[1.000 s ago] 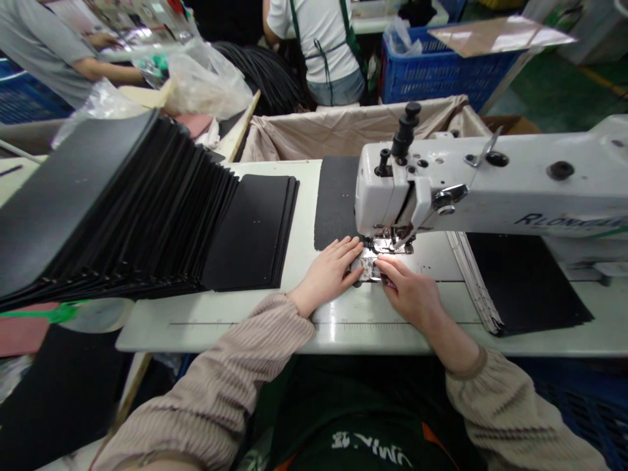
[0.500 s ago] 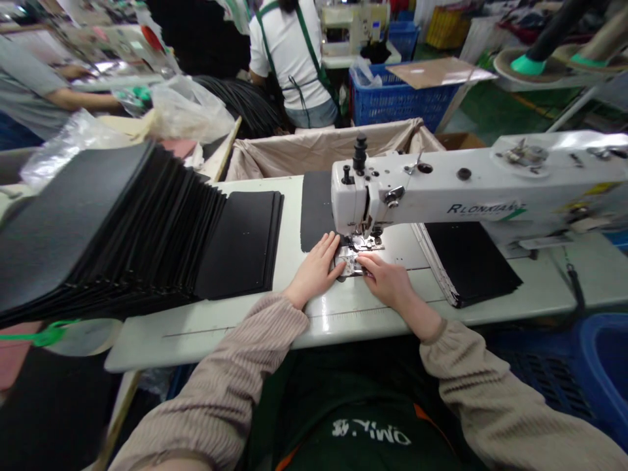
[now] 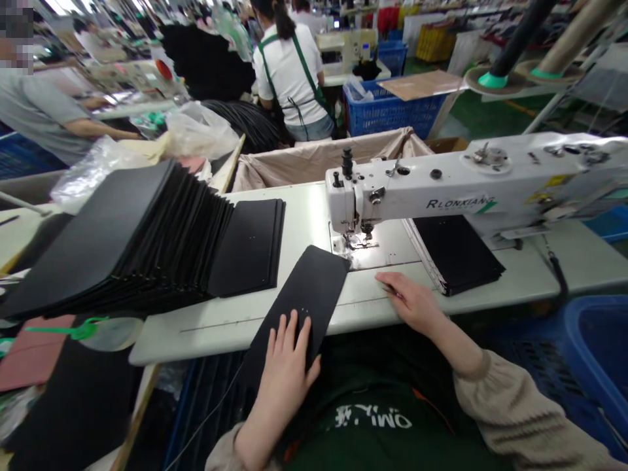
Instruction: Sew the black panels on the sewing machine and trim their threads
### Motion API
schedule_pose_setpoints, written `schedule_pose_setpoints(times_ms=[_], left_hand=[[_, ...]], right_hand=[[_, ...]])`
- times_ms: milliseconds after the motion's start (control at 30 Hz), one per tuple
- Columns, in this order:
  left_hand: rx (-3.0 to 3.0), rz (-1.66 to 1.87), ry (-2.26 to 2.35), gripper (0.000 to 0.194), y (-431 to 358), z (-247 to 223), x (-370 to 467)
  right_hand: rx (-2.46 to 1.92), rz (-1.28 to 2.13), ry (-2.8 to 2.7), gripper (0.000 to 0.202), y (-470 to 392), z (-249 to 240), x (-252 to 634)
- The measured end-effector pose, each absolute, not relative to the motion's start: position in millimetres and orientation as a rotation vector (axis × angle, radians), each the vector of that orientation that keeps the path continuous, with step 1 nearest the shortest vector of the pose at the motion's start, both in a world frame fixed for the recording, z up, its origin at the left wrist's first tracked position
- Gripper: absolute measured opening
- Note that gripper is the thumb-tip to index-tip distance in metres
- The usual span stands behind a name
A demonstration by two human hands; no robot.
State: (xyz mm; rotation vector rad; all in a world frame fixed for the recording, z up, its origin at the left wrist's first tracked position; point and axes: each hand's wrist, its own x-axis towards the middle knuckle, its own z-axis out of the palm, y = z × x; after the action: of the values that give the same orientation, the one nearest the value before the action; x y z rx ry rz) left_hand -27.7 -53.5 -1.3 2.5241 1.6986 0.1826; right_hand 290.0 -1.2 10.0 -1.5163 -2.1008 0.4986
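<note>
My left hand [image 3: 287, 360] lies with spread fingers on a black panel [image 3: 314, 288], which slants over the table's front edge. The panel's far corner is close to the needle plate [image 3: 387, 252] of the white sewing machine [image 3: 412, 193]. Right of the panel, my right hand [image 3: 409, 301] is closed above the table edge, its fingers curled round a small dark tool that is mostly hidden. The presser foot [image 3: 360, 241] has no panel beneath it.
On the left stand a tall pile of black panels [image 3: 142, 229] and a lower stack [image 3: 250, 245]. Another stack [image 3: 456, 252] lies under the machine arm. A blue basket [image 3: 596, 347] is at the lower right. Two people sit beyond the table.
The black panel has come from behind the needle area toward me and now hangs over the front edge. My left hand moved down and left with it; my right hand moved back to the right.
</note>
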Motion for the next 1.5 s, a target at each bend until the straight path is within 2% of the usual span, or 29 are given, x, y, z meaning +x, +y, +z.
schedule_pose_setpoints(times_ms=[100,233,400,600,700,767,1067,1333,1500], left_hand=[[2.537,0.058,1.482,0.073,-74.6,7.7,-42.9],[2.569,0.058,1.294,0.073,-54.7,15.5,-23.0],[2.598,0.26,1.308,0.046,-20.2,16.3,38.4],[2.617,0.383,1.051,0.044,-13.2,7.5,124.5],[2.657,0.41,0.957,0.02,-13.6,-3.2,147.5],[2.652,0.431,0.931,0.012,-13.6,-9.2,152.8],[2.405,0.538,1.002,0.008,-16.9,-9.9,152.1],[2.376,0.467,0.953,0.01,-15.5,-2.2,151.3],[2.353,0.364,0.671,0.015,9.8,12.5,142.0]], right_hand=[[-1.526,0.617,-1.969,0.041,-27.2,3.7,299.9],[-1.6,0.69,-1.966,0.04,-40.3,-2.7,307.1],[-1.718,0.582,-1.8,0.036,-50.5,-1.2,326.9],[-1.965,0.473,-1.567,0.03,-80.8,-6.5,345.6],[-2.059,0.484,-1.643,0.029,-93.7,-11.0,344.0],[-2.059,0.506,-1.7,0.029,-99.6,-13.2,341.0],[-2.059,0.55,-1.9,0.025,-102.8,-12.4,328.6],[-2.078,0.519,-1.921,0.027,-94.5,-12.2,322.6],[-2.106,0.54,-1.817,0.029,-91.1,-15.9,330.2]])
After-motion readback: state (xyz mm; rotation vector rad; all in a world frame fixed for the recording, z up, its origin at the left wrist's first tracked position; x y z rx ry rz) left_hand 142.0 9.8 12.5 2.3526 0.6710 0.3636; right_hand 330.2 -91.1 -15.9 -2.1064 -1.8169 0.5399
